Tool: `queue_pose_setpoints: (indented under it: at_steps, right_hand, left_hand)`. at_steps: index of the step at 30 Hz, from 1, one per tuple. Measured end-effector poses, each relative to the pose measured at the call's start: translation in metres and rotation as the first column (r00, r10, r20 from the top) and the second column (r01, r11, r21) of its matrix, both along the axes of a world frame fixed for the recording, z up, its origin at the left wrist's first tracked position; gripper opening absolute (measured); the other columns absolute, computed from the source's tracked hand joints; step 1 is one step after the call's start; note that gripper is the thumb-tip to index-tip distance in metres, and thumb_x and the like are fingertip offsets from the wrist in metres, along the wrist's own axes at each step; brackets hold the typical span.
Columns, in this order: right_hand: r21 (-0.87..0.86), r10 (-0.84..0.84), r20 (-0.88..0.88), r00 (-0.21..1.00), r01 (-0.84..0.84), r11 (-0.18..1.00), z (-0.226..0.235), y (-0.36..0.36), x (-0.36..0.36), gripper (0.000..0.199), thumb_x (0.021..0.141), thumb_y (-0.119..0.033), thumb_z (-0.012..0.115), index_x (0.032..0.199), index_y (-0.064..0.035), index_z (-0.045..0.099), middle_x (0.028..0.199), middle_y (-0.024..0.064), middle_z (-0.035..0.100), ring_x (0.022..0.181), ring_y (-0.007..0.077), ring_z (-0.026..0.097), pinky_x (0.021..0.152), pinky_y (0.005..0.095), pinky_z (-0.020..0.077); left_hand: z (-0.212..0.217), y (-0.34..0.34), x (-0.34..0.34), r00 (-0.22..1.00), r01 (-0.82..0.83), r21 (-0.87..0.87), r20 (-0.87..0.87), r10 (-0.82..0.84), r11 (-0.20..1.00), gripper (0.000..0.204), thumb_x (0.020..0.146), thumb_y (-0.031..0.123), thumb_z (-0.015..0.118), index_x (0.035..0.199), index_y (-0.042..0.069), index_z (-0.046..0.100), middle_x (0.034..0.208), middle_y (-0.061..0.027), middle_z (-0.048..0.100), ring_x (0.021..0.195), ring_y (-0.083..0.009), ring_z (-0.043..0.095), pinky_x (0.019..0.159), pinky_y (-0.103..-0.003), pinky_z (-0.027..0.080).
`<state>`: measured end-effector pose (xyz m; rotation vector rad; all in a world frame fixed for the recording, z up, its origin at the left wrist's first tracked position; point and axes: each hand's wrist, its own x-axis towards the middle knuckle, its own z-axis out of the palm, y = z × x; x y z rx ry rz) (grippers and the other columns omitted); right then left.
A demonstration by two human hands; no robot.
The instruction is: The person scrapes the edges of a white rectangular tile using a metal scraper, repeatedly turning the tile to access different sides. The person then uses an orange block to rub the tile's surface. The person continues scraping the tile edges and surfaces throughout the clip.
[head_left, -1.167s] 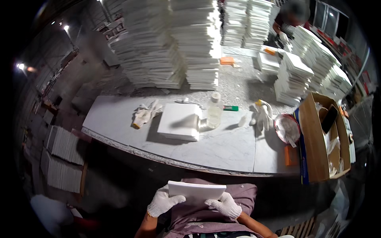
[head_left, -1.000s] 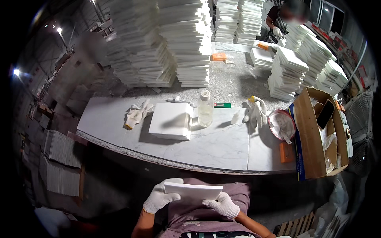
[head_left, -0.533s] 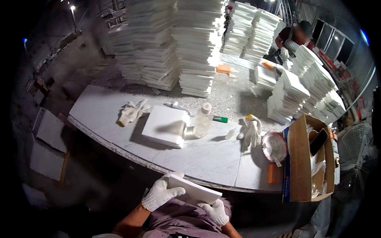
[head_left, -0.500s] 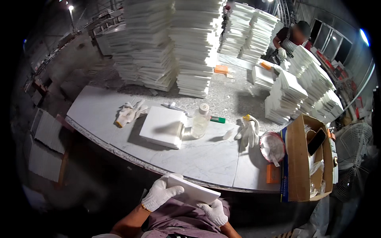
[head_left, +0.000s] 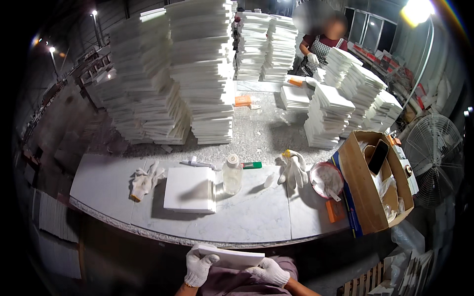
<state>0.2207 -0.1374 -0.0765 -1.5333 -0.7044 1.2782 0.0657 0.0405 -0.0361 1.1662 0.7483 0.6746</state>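
Both my hands wear white knitted gloves and hold one white tile [head_left: 232,258] over my lap, just below the table's front edge. My left hand [head_left: 198,265] grips the tile's left end, thumb along its upper side. At the other end, the fingers of my right hand [head_left: 271,272] are closed on the lower right corner. A short stack of similar white tiles [head_left: 187,190] lies on the table, straight ahead of my hands. Just right of that stack stands a clear bottle [head_left: 232,175] with a white cap.
White gloves [head_left: 146,181] lie left of the stack, another glove [head_left: 295,170] to the right. Beside it are a red-rimmed bowl [head_left: 326,180] of white powder and a cardboard box [head_left: 375,187] holding a phone. Tall tile stacks [head_left: 202,74] rise behind. A person [head_left: 323,44] works at the far right.
My view has tipped upward and turned to the right, so the table things appear lower and further left. The tile stays in both hands and now looks more level.
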Motion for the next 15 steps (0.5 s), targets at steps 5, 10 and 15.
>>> queue_pose_setpoints:
  at_steps: [5,10,15]
  right_hand:
    - [-0.036,0.097,0.204,0.974,-0.092,0.995,-0.006,-0.011,0.010,0.034,0.093,-0.024,0.061,0.118,-0.0008,0.060,0.109,0.0076,0.066,0.102,0.0137,0.059,0.091,0.0269,0.0451]
    - [-0.137,-0.387,0.209,0.898,0.419,0.898,-0.053,-0.042,0.021,0.025,0.094,-0.017,0.057,0.110,0.0010,0.064,0.095,0.0082,0.070,0.088,0.0138,0.064,0.083,0.0264,0.0505]
    - [-0.240,-0.528,0.408,0.745,0.645,0.725,-0.121,-0.078,0.045,0.020,0.091,-0.014,0.058,0.100,0.0031,0.064,0.084,0.0082,0.069,0.076,0.0134,0.063,0.072,0.0268,0.0514]
  left_hand:
    - [0.001,0.025,-0.008,0.997,0.038,-0.015,0.072,-0.037,0.999,0.029,0.072,0.008,0.082,0.093,0.001,0.063,0.084,-0.0036,0.067,0.076,-0.0104,0.061,0.068,-0.026,0.050]
    - [0.004,0.035,0.002,0.990,0.123,0.040,0.063,-0.125,0.992,0.032,0.070,0.012,0.083,0.092,0.000,0.063,0.086,-0.0060,0.068,0.079,-0.0120,0.062,0.072,-0.027,0.051]
    - [-0.018,0.046,0.014,0.950,0.308,0.163,-0.001,-0.312,0.937,0.021,0.076,0.009,0.076,0.090,0.002,0.064,0.085,-0.0056,0.068,0.076,-0.0132,0.062,0.071,-0.027,0.050]
